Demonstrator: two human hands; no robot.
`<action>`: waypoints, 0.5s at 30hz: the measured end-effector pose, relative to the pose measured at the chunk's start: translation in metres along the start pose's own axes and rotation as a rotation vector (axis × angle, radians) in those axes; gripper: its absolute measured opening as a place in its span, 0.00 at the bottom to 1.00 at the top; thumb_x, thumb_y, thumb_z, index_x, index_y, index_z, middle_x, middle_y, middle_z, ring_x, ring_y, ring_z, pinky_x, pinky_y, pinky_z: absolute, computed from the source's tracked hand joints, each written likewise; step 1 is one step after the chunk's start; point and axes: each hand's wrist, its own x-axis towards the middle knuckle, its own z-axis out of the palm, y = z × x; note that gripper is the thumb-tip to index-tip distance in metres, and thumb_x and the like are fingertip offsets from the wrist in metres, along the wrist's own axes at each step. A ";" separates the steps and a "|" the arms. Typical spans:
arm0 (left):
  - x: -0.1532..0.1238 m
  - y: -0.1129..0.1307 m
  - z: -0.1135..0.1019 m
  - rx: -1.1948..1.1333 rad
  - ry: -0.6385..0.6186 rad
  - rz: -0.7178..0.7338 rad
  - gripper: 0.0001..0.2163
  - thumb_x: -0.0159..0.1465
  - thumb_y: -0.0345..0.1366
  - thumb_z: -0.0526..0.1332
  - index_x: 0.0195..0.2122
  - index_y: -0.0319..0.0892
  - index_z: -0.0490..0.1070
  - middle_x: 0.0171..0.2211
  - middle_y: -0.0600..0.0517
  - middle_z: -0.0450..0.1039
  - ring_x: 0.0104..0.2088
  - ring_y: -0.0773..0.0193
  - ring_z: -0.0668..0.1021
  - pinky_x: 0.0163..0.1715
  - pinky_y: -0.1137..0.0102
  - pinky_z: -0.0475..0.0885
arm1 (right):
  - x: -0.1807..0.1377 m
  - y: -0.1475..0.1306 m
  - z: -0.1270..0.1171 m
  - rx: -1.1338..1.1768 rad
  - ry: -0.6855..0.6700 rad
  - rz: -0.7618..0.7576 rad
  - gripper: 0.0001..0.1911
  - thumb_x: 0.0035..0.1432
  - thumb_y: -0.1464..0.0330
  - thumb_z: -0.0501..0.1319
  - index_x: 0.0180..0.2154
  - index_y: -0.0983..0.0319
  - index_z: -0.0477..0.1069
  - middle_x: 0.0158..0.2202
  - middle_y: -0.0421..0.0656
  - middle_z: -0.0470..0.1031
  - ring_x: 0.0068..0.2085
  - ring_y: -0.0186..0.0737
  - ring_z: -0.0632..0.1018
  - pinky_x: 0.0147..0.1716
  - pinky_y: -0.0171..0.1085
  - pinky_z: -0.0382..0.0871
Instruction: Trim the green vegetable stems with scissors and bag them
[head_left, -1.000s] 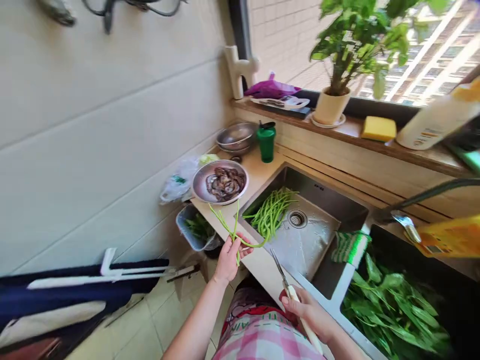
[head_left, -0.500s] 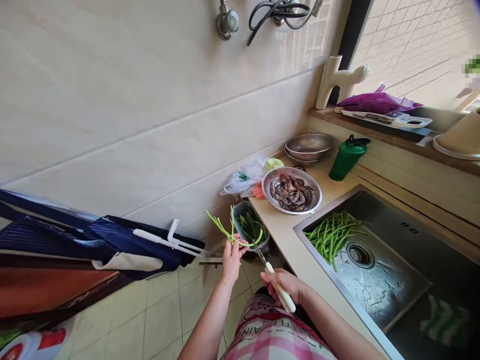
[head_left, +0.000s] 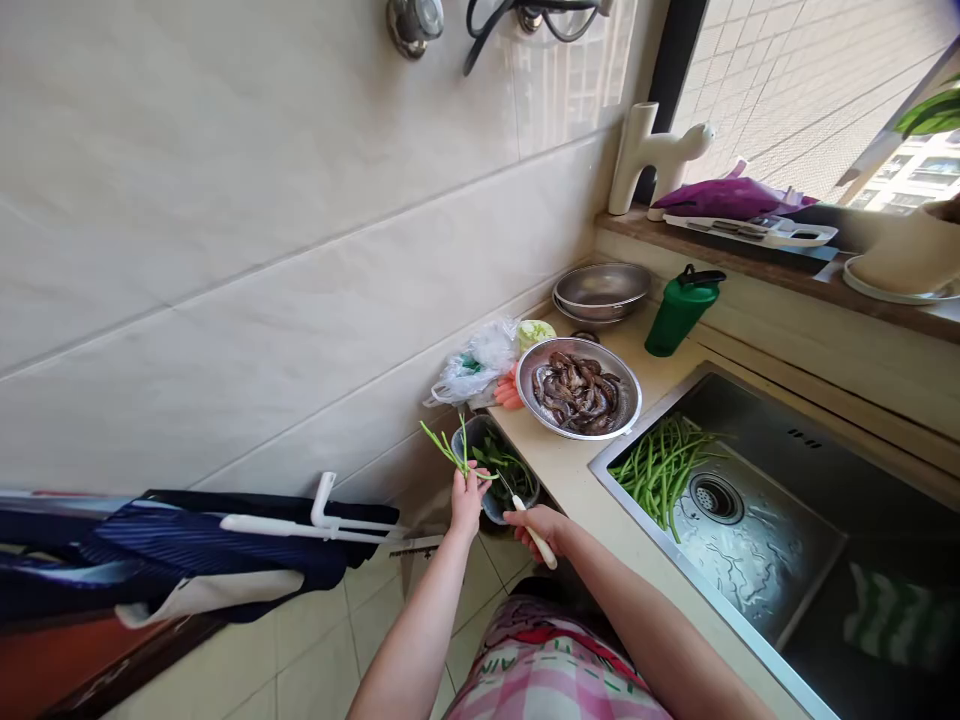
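Several thin green vegetable stems (head_left: 448,450) are pinched in my left hand (head_left: 466,505), their long ends pointing up and left. One short end sticks out to the right, close to the knife's tip. Wrapped around the white handle of a small knife (head_left: 546,552) is my right hand (head_left: 538,524), blade pointing up and left. Both hands are in front of a dark bin (head_left: 491,508) with green leaves (head_left: 506,468) in it, beside the counter. I cannot tell whether the blade touches a stem.
More green stems (head_left: 664,470) lie in the steel sink (head_left: 750,590) on the right. On the counter (head_left: 574,470) stand a strainer of shrimp-like dark pieces (head_left: 577,390), metal bowls (head_left: 604,290), a green shaker bottle (head_left: 682,312) and a plastic bag (head_left: 480,360). Dark blue cloth (head_left: 165,550) hangs at left.
The stem end to the right of my left hand looks shorter than before. My right hand and the knife have shifted up and slightly left. The whole view has turned a little.
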 end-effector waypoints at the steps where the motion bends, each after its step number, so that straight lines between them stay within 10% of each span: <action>1: 0.002 -0.001 0.000 -0.003 0.008 -0.010 0.15 0.57 0.45 0.61 0.39 0.41 0.64 0.29 0.52 0.73 0.33 0.66 0.77 0.40 0.65 0.72 | 0.000 0.000 0.000 -0.024 0.016 0.017 0.19 0.53 0.55 0.61 0.21 0.62 0.64 0.13 0.36 0.60 0.14 0.32 0.60 0.14 0.34 0.56; 8: -0.028 0.012 -0.005 -0.121 -0.032 -0.081 0.15 0.56 0.44 0.64 0.39 0.44 0.64 0.20 0.62 0.64 0.21 0.73 0.70 0.28 0.73 0.71 | -0.032 0.026 -0.025 -0.072 0.083 -0.021 0.14 0.50 0.61 0.63 0.22 0.62 0.64 0.13 0.36 0.62 0.15 0.34 0.63 0.16 0.36 0.58; 15: -0.109 0.012 0.040 0.030 -0.465 -0.132 0.11 0.61 0.42 0.61 0.42 0.45 0.64 0.18 0.63 0.55 0.17 0.74 0.62 0.15 0.79 0.61 | -0.121 0.092 -0.085 0.159 0.101 -0.160 0.13 0.42 0.61 0.64 0.26 0.60 0.64 0.16 0.34 0.65 0.15 0.31 0.64 0.15 0.32 0.55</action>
